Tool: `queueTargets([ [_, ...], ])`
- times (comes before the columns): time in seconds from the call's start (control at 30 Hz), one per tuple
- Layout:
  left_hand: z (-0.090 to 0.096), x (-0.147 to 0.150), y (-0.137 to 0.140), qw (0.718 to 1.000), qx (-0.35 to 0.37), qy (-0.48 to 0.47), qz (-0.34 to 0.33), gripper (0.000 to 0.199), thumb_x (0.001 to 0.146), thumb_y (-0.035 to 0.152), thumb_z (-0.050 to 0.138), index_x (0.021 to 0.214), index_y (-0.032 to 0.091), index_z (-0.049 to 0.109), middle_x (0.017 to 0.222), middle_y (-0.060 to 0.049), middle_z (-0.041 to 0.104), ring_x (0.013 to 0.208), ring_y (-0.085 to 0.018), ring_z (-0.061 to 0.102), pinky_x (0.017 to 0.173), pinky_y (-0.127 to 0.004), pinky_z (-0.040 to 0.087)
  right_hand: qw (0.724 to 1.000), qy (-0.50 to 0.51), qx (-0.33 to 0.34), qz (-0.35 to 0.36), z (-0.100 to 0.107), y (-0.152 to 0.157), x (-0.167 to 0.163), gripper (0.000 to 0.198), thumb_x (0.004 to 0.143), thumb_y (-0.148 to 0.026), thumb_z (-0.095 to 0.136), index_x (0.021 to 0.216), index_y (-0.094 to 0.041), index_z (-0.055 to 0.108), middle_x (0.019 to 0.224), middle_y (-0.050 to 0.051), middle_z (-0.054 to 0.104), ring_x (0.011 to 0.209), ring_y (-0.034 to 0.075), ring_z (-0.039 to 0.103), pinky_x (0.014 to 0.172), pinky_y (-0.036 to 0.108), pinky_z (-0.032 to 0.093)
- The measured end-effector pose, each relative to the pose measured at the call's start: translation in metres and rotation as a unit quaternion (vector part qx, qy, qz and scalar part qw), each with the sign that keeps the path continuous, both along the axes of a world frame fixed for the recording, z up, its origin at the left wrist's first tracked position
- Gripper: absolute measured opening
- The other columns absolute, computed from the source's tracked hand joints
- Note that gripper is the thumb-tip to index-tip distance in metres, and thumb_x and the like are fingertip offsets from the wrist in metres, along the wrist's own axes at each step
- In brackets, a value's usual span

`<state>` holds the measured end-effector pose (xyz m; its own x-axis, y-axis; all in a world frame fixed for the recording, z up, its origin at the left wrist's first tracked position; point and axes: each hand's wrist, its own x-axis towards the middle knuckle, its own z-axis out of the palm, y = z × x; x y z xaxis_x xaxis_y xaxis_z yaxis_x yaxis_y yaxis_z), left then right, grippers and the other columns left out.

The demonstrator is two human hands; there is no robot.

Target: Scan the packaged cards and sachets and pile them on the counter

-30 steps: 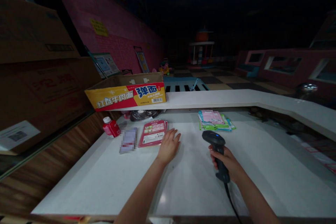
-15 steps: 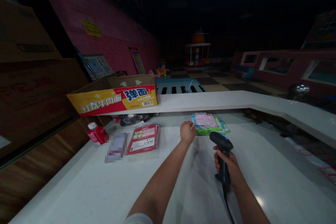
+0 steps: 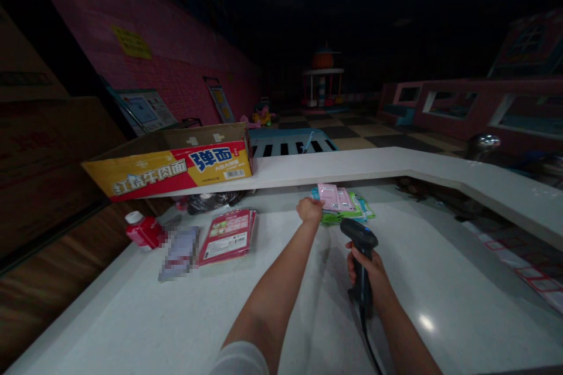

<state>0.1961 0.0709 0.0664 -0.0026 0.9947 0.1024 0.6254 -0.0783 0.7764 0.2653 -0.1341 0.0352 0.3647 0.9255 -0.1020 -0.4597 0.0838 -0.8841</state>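
Note:
My right hand (image 3: 368, 269) is wrapped round the handle of a black barcode scanner (image 3: 360, 237), held above the white counter with its cord trailing down toward me. The scanner's head points forward and left, near a small pile of flat packets. My left hand (image 3: 310, 209) is closed at the left edge of a pink packet (image 3: 329, 196) on top of that pile; its fingertips are partly hidden. Under the pink packet lie green packets (image 3: 336, 218) and a bit of blue packaging. The near edge of the pile shows just beyond the scanner.
Left on the counter (image 3: 176, 328) are a red bottle with a white cap (image 3: 144, 231), a blurred-out pale item (image 3: 180, 252) and a stack of red packages (image 3: 227, 237). A raised white ledge (image 3: 329, 165) runs across the back, bearing an open cardboard noodle box (image 3: 176, 170).
My left hand has moved onto the pink packet's edge, and that packet's near side sits slightly raised. The view has shifted a little to the right. The scanner stays in my right hand.

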Motion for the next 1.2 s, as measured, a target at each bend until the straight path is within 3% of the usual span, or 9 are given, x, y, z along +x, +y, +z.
queueTargets([
  [0.17,-0.017,-0.037,-0.014,0.974,0.051,-0.218,-0.044,0.021,0.071,0.027,0.067,0.06,0.018,0.051,0.059,0.002,0.053,0.06,-0.014,0.057,0.064,-0.029,0.051,1.0,0.006,-0.004,0.002,-0.003,0.0,0.0,0.046,0.069,-0.05,0.077,0.096,-0.019,0.057,0.053,-0.006,0.056,0.037,0.009,0.048,0.035,0.02,0.039],
  [0.3,-0.042,-0.09,-0.039,0.928,0.049,-0.364,-0.065,0.028,0.072,0.039,0.064,0.069,0.019,0.045,0.066,0.004,0.047,0.059,-0.011,0.053,0.056,-0.028,0.054,1.0,-0.008,-0.011,0.018,-0.005,0.002,-0.001,0.048,0.066,-0.053,0.078,0.094,-0.019,0.057,0.052,-0.006,0.056,0.036,0.009,0.047,0.034,0.02,0.038],
  [0.43,-0.064,-0.132,-0.056,0.937,0.067,-0.338,-0.062,0.032,0.073,0.046,0.061,0.071,0.021,0.042,0.067,0.005,0.043,0.061,-0.012,0.05,0.054,-0.027,0.054,0.999,-0.031,-0.02,0.028,-0.001,0.002,-0.009,0.047,0.067,-0.053,0.076,0.093,-0.019,0.057,0.052,-0.006,0.056,0.036,0.009,0.048,0.034,0.02,0.038],
  [0.53,-0.073,-0.144,-0.057,0.943,0.076,-0.321,-0.048,0.032,0.075,0.048,0.058,0.072,0.021,0.041,0.069,0.004,0.043,0.062,-0.012,0.049,0.054,-0.025,0.052,0.997,-0.051,-0.044,0.046,0.007,-0.001,-0.022,0.044,0.068,-0.051,0.075,0.092,-0.019,0.058,0.053,-0.005,0.057,0.038,0.01,0.05,0.036,0.021,0.041],
  [0.67,-0.08,-0.144,-0.052,0.936,0.077,-0.342,-0.027,0.034,0.075,0.05,0.058,0.073,0.021,0.041,0.069,0.004,0.042,0.061,-0.011,0.048,0.052,-0.024,0.051,0.991,-0.093,-0.061,0.08,0.019,-0.008,-0.046,0.041,0.066,-0.047,0.076,0.092,-0.019,0.059,0.054,-0.005,0.057,0.04,0.011,0.052,0.039,0.023,0.043],
  [0.87,-0.089,-0.144,-0.051,0.928,0.082,-0.364,-0.015,0.03,0.078,0.045,0.057,0.074,0.021,0.039,0.07,0.004,0.043,0.062,-0.011,0.05,0.054,-0.024,0.051,0.975,-0.18,-0.101,0.081,0.024,-0.017,-0.071,0.036,0.069,-0.049,0.071,0.083,-0.019,0.056,0.044,-0.008,0.049,0.032,0.008,0.04,0.032,0.019,0.032],
  [1.2,-0.082,-0.142,-0.055,0.934,0.08,-0.347,0.004,0.022,0.079,0.032,0.053,0.069,0.021,0.037,0.068,0.004,0.04,0.062,-0.011,0.046,0.055,-0.023,0.051,0.96,-0.234,-0.128,0.083,0.029,-0.028,-0.072,0.038,0.068,-0.051,0.071,0.062,-0.02,0.051,0.041,-0.006,0.049,0.031,0.008,0.041,0.032,0.02,0.033],
])
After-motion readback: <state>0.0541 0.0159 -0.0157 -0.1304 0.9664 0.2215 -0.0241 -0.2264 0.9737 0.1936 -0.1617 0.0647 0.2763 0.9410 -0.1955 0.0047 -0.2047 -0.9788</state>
